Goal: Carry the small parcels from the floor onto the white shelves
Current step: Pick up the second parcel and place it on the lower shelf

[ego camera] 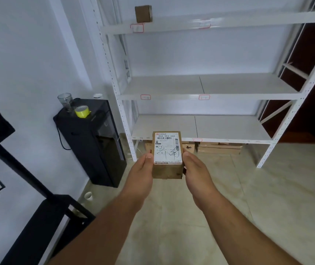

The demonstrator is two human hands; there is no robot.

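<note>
A small brown cardboard parcel (167, 155) with a white shipping label on top is held in front of me, above the floor. My left hand (140, 173) grips its left side and my right hand (196, 173) grips its right side. Ahead stand the white shelves (210, 96), with several bare boards. Another small brown parcel (143, 13) sits on the upper shelf at its left end.
A black cabinet (95, 142) with a glass jar and a yellow tape roll (82, 111) stands left of the shelves. Flat cardboard boxes (219, 148) lie under the lowest shelf. A black metal stand (28, 197) is at my left. The floor is beige tile.
</note>
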